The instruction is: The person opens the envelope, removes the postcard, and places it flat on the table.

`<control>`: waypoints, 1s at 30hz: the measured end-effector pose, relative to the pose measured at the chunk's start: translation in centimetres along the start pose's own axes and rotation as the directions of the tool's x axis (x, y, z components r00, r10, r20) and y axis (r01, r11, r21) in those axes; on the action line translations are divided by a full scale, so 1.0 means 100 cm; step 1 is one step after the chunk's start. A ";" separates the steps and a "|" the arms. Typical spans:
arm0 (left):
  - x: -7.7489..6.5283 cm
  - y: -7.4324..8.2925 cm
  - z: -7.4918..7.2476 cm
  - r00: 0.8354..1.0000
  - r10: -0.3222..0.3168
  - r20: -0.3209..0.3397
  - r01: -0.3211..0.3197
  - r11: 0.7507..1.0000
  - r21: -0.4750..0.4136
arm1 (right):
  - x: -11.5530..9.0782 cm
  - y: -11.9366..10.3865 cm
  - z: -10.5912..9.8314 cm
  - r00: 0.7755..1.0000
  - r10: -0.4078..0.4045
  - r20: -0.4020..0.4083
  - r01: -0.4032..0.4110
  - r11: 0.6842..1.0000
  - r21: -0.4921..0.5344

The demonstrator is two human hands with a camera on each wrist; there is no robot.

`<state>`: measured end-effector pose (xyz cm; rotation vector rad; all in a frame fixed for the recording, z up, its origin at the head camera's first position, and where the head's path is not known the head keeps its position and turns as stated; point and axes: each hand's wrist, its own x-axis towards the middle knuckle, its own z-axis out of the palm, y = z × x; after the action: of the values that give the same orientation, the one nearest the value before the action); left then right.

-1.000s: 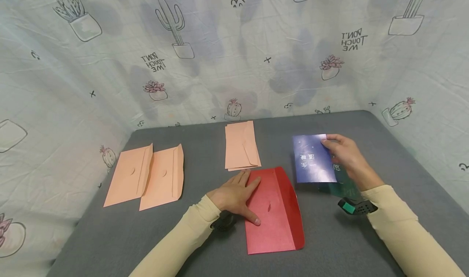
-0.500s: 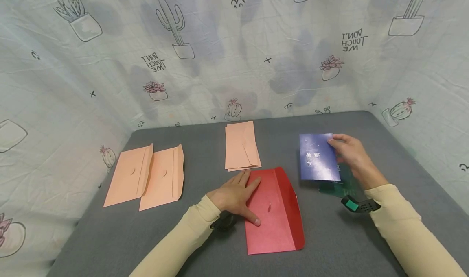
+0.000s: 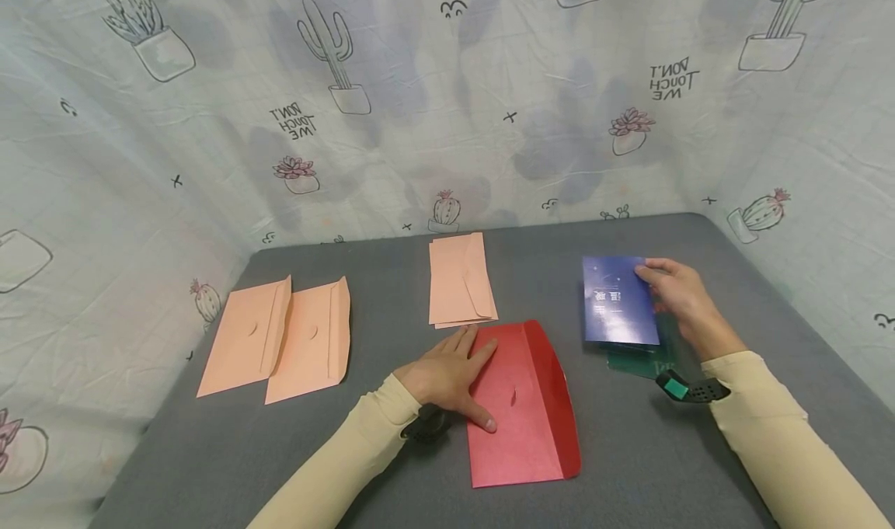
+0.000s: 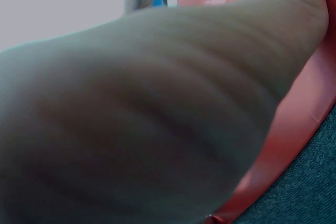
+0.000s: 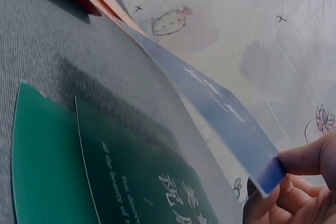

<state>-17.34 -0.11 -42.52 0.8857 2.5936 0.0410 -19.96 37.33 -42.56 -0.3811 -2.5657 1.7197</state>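
A red envelope (image 3: 520,436) lies on the grey table in front of me, its flap unfolded to the right. My left hand (image 3: 450,377) rests flat on its left part with the fingers spread. To the right, my right hand (image 3: 678,296) pinches a blue-purple card (image 3: 618,304) with white lettering by its right edge. In the right wrist view the thumb and fingers grip that card (image 5: 231,114) at a corner, raised over green cards (image 5: 136,182). Those green cards (image 3: 632,360) lie on the table, partly hidden beneath the blue card and the hand.
Two peach envelopes (image 3: 311,342) lie at the left, flaps unfolded and slightly overlapping. A small stack of peach envelopes (image 3: 457,280) lies behind the red one. A patterned cloth (image 3: 419,109) hangs around the back and sides of the table (image 3: 398,280).
My right hand has moved a little to the right with the blue card, which now covers more of the green cards' area. The left hand and the red envelope have stayed in place.
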 end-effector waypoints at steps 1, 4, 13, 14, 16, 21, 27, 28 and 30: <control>0.000 0.000 0.000 1.000 0.000 0.000 0.000 1.000 0.001 | 0.001 0.001 -0.001 1.000 0.003 -0.003 -0.003 1.000 -0.004; 0.000 0.000 0.001 1.000 0.000 -0.001 0.000 1.000 0.004 | 0.002 0.005 -0.002 1.000 0.013 -0.011 -0.013 1.000 -0.005; 0.000 0.000 0.000 1.000 0.001 -0.001 -0.001 1.000 0.006 | 0.005 0.014 -0.004 0.999 0.041 -0.023 -0.041 0.999 -0.011; 0.000 0.000 0.000 1.000 0.002 -0.001 -0.002 1.000 0.006 | 0.005 0.014 -0.004 0.999 0.040 -0.023 -0.040 0.999 -0.010; 0.000 0.000 0.000 1.000 0.003 -0.003 -0.003 1.000 0.007 | 0.006 0.015 -0.004 0.999 0.041 -0.024 -0.042 0.999 -0.010; 0.000 0.000 0.000 1.000 0.001 0.001 -0.001 1.000 0.001 | 0.006 0.018 -0.003 0.998 0.053 -0.026 -0.054 0.998 -0.029; -0.001 0.000 0.000 1.000 0.000 0.006 0.000 1.000 0.002 | 0.006 0.022 -0.003 0.997 0.063 -0.036 -0.065 0.996 -0.059; 0.000 0.000 0.000 1.000 0.000 0.005 -0.001 1.000 0.003 | 0.006 0.022 -0.003 0.997 0.064 -0.037 -0.066 0.996 -0.061; 0.000 0.000 0.000 1.000 0.002 0.005 -0.002 1.000 0.004 | 0.007 0.023 -0.004 0.997 0.064 -0.040 -0.066 0.996 -0.065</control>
<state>-17.32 -0.12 -42.48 0.8887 2.5895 0.0338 -20.14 38.61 -44.56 -0.4997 -2.6175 1.6330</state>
